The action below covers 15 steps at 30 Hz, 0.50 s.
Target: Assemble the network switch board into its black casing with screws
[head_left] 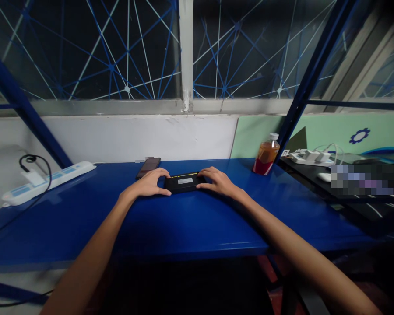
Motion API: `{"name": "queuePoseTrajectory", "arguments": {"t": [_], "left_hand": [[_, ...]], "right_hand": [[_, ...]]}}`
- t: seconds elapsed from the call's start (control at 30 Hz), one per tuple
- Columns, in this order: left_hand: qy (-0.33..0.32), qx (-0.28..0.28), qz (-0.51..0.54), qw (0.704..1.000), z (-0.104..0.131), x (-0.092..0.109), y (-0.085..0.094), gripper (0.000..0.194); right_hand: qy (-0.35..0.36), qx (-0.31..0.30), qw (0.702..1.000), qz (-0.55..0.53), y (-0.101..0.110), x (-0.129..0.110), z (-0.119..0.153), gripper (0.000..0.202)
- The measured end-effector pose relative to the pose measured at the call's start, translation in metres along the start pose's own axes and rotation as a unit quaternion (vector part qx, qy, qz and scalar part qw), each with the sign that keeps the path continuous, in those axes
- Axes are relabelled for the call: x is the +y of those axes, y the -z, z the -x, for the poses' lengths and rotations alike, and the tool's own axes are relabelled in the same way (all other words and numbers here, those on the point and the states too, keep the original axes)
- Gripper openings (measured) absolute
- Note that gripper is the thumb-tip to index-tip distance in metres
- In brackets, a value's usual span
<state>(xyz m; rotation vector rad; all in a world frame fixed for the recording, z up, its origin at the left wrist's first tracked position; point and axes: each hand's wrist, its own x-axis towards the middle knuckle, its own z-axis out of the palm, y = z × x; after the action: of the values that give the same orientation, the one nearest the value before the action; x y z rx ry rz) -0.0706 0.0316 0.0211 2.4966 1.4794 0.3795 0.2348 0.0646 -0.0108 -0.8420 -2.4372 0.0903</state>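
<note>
A flat black box (184, 183) with a pale label on top and a yellow-marked strip along its far edge rests on the blue table (184, 227). My left hand (148, 183) grips its left end, thumb at the near side and fingers at the far side. At the opposite end, my right hand (219, 181) holds it in the same way. Just beyond my left hand lies a dark smartphone (149, 167), screen up. What kind of box it is cannot be made out.
A white power strip (49, 183) with a plugged-in adapter and black cable lies at the left. Toward the back right stands a bottle (267, 155) of amber drink. Another power strip (311, 157) with white plugs sits farther right. Blue frame posts rise at both sides.
</note>
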Motion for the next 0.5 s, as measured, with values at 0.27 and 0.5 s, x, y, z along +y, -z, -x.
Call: {"name": "queuePoseTrajectory", "arguments": {"t": [0.27,0.5], "left_hand": [[0.004,-0.018,-0.007,1.000,-0.0011,-0.0040,-0.0026,0.064],[-0.004,-0.017,-0.002,1.000,-0.0018,-0.0062,-0.0041,0.065]], "right_hand": [[-0.003,-0.019,1.000,0.008,-0.0014,-0.0013,0.0003,0.043],[0.000,-0.024,1.000,-0.003,-0.0012,0.0040,-0.0019,0.043]]}}
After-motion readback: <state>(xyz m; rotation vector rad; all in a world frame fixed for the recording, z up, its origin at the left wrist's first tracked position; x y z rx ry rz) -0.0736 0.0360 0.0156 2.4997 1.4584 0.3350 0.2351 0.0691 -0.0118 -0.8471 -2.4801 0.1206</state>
